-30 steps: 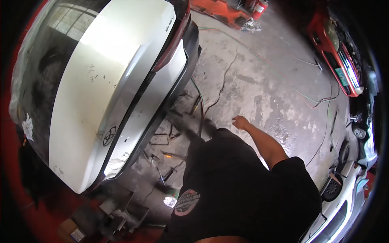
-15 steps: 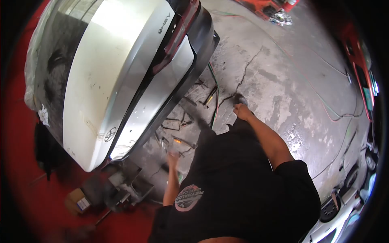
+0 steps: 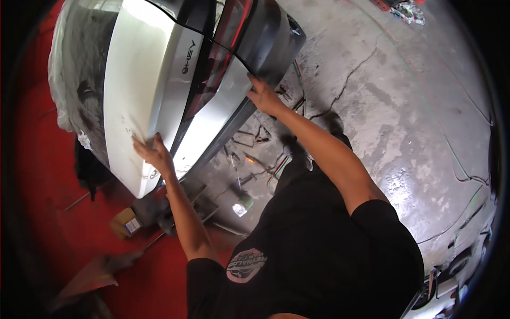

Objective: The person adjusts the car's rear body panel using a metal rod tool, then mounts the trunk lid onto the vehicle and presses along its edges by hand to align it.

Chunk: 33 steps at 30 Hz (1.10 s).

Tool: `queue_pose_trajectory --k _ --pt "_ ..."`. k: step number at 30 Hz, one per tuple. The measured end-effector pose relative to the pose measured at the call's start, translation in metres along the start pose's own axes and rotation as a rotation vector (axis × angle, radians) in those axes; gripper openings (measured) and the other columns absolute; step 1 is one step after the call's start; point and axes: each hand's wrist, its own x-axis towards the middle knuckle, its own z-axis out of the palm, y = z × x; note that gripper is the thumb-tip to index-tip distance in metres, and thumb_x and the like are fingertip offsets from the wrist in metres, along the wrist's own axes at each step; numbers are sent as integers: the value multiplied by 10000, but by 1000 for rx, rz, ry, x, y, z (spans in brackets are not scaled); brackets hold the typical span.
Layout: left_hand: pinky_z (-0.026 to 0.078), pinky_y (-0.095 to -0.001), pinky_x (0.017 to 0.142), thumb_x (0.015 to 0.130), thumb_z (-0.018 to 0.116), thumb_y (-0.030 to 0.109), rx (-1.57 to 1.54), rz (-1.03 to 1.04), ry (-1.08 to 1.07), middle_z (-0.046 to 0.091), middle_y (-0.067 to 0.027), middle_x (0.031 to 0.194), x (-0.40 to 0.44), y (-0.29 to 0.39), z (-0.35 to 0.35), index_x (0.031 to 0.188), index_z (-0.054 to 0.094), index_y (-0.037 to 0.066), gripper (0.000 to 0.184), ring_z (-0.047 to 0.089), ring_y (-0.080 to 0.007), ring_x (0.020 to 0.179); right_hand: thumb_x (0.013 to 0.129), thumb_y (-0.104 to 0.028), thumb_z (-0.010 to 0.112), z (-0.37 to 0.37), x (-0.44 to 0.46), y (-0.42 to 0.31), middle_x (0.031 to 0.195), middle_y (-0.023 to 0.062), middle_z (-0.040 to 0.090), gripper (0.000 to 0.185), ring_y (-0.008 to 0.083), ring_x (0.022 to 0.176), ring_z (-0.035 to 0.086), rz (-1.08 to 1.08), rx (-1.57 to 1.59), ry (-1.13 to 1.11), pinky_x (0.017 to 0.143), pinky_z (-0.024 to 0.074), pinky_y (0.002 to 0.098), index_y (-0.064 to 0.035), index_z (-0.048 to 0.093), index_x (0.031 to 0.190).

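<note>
The rear of a white car (image 3: 130, 80) fills the upper left, with a dark rear window and a red tail light (image 3: 226, 32). My left hand (image 3: 153, 153) rests on the edge of the white trunk lid, fingers apart, beside the round emblem. Further right, my right hand (image 3: 262, 95) touches the silver and black bumper (image 3: 268, 40) below the tail light, its fingers spread on the surface. Neither hand holds a loose object.
Tools (image 3: 257, 135) and a small lamp (image 3: 240, 208) lie on the cracked concrete floor (image 3: 366, 101) beside my legs. Hoses cross the floor at right. A cardboard box (image 3: 125, 223) sits on the red floor (image 3: 143, 276). Part of another car (image 3: 443, 297) shows at lower right.
Both hands have moved up and left onto the car; earlier they were in the air away from it. The view has shifted, bringing the car's rear corner closer.
</note>
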Motion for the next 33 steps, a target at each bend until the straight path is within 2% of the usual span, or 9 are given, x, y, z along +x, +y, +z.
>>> queue_pose_trajectory --k 4,7,10,13,19,22,27,30,33 --pt "268 -636 1076 908 600 574 7 51 -25 352 -304 1477 2 1 4 1501 378 144 765 294 -457 1400 839 -143 620 15 42 -11 1323 332 474 678 464 1275 463 -66 53 80 1057 405 413 50 362 1435" --pt "243 -649 1065 912 606 555 -32 36 6 365 -297 1468 4 3 8 1488 403 143 737 333 -450 1369 811 -119 605 26 55 -17 1398 342 374 745 494 1324 385 20 -7 -29 1124 339 429 47 301 1470" --pt "242 -650 1061 910 611 549 -5 22 14 356 -287 1473 2 6 9 1487 405 150 731 347 -448 1353 783 -91 574 37 52 -16 1453 403 203 795 576 1279 376 8 -89 -17 1077 387 496 60 213 1475" --pt "227 -674 1055 903 623 538 5 -3 28 335 -273 1492 2 4 9 1485 408 156 729 334 -454 1359 763 -84 571 38 52 -17 1458 401 195 824 594 1290 346 30 -95 -41 1074 379 521 52 193 1483" --pt "158 -743 1049 884 650 515 20 -53 43 309 -240 1526 1 5 14 1479 418 162 729 266 -465 1397 761 -60 591 42 54 -25 1446 385 249 822 556 1335 309 12 -58 20 1120 338 450 26 235 1497" --pt "140 -773 1039 873 660 522 18 -102 45 306 -221 1534 0 6 17 1474 429 185 728 228 -492 1411 779 -69 585 25 54 -11 1455 354 278 807 525 1332 341 -12 -182 -111 1108 351 439 30 233 1499" --pt "130 -792 1023 854 703 473 11 -147 59 293 -210 1546 0 6 19 1477 430 231 722 205 -509 1422 777 -99 582 13 56 -2 1327 324 464 726 474 1245 448 -77 -76 -75 1067 380 420 64 343 1443" --pt "136 -799 1012 855 703 466 36 -134 76 297 -213 1544 -3 3 23 1478 429 247 714 207 -519 1418 762 -73 582 30 70 -1 1382 344 400 812 472 1283 420 -16 -234 -123 1087 372 421 62 237 1484" --pt "140 -807 1001 861 678 498 49 -121 80 308 -220 1536 -2 3 22 1473 431 248 706 210 -536 1410 765 -119 608 29 69 7 1303 313 508 725 449 1222 496 -61 -285 -58 1068 393 430 66 372 1425"
